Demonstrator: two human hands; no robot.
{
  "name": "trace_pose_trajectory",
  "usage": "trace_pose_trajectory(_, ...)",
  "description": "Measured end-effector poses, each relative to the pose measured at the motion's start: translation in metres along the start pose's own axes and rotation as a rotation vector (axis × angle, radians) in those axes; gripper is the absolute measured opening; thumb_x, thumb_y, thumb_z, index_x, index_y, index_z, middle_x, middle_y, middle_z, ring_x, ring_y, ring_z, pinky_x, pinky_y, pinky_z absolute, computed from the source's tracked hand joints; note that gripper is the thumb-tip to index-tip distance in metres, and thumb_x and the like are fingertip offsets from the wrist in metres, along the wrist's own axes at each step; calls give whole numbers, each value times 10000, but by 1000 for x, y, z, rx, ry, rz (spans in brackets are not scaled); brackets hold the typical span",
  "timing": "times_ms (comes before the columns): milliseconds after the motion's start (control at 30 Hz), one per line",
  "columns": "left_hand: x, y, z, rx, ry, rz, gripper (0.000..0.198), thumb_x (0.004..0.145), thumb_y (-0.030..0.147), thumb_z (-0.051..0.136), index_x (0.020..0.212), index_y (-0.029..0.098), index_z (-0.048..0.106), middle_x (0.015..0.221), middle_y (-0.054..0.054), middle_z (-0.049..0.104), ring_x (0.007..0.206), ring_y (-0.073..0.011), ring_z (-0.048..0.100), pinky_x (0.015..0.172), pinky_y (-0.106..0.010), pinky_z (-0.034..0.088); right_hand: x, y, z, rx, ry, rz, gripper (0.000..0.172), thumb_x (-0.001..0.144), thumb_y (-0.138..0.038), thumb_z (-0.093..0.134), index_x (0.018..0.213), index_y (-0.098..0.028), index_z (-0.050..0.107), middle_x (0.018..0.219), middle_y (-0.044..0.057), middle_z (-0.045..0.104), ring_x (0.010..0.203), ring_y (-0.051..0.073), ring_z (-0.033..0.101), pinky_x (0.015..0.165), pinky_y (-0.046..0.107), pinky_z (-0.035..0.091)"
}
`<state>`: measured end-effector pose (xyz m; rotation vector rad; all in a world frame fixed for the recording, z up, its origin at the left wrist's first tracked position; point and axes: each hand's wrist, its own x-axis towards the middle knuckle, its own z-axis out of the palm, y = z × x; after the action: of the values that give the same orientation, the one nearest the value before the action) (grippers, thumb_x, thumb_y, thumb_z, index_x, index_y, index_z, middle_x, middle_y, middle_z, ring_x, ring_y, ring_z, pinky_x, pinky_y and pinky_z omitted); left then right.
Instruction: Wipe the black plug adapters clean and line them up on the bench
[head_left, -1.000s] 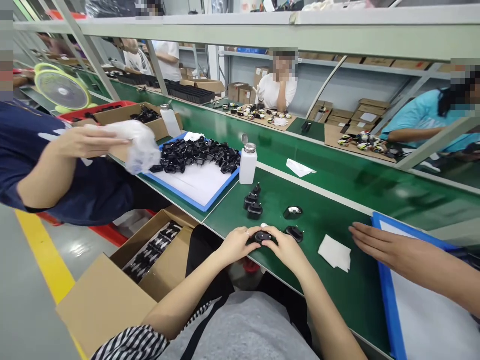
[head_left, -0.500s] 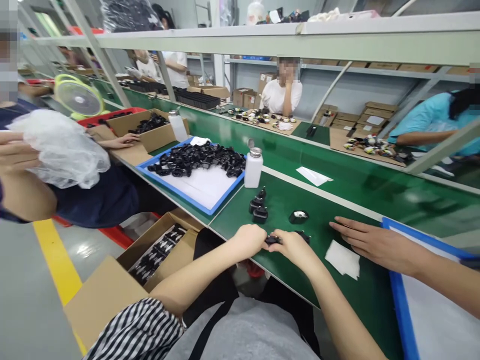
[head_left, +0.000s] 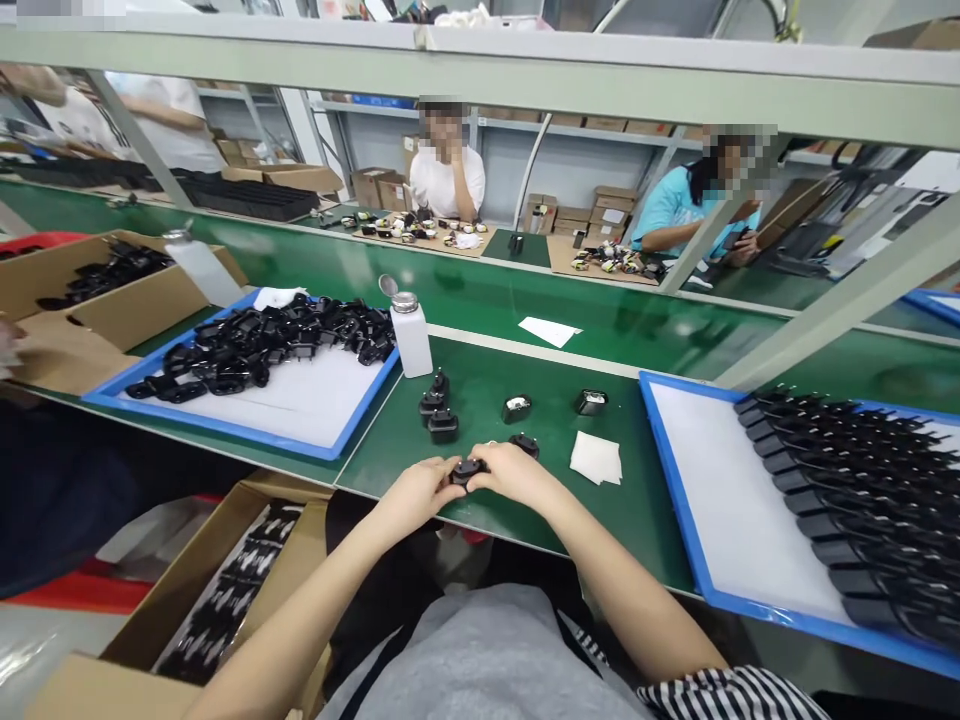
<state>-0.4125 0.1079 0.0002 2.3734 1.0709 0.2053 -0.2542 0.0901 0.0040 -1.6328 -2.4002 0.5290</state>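
Note:
A black plug adapter [head_left: 466, 472] is held between my two hands, close to the bench's front edge. My left hand [head_left: 420, 492] grips its left side with thumb and fingers. Closed on the other side is my right hand [head_left: 517, 474]. Just behind the right hand, another black plug [head_left: 525, 444] is partly hidden. A few upright adapters [head_left: 442, 427] stand together ahead of my left hand. Farther off lie a black casing with a pale end [head_left: 517, 408] and a second such casing [head_left: 592, 402]. A folded white cloth [head_left: 596, 458] rests to the right.
A blue-rimmed tray [head_left: 337, 440] of piled adapters is at left, beside a white dispenser bottle [head_left: 411, 338]. Another blue-rimmed tray [head_left: 694, 520] with rows of adapters stands at right. An open carton [head_left: 135, 590] is below left. People sit across the bench.
My view has swung to the right, bringing the right tray's rows of adapters into sight. Another person's hand at the right has left; a casing now shows beyond the cloth. Both my hands still hold the adapter.

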Motion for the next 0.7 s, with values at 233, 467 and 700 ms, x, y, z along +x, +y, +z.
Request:
trace_pose_trajectory(233,-16,-16,11,-115,160,-96,278,738,299,420,981,197,510,608,21,433,555,-103,448,547,-205,371,8,-13,6,121,23,49,223,644,-289,602,815,-148,570,750,69,584,713,197,547,610,266,391)
trace_pose_trajectory(467,-9,-32,8,-200,284,-222,397,633,292,547,997,154,475,728,-9,484,676,-132,500,632,-248,418,8,-17,36,561,300,214,710,562,-330,633,1175,-168,315,1198,122,364,1056,224,377,825,352,352)
trace_pose_trajectory(700,18,-46,26,-257,412,-221,998,457,364,656,1227,82,87,1270,-191,180,1195,-281,139,959,-406,202,74,-3,39,1137,748,401,466,772,-413,285,1165,-171,350,1278,54,278,1163,139,227,945,324,206)
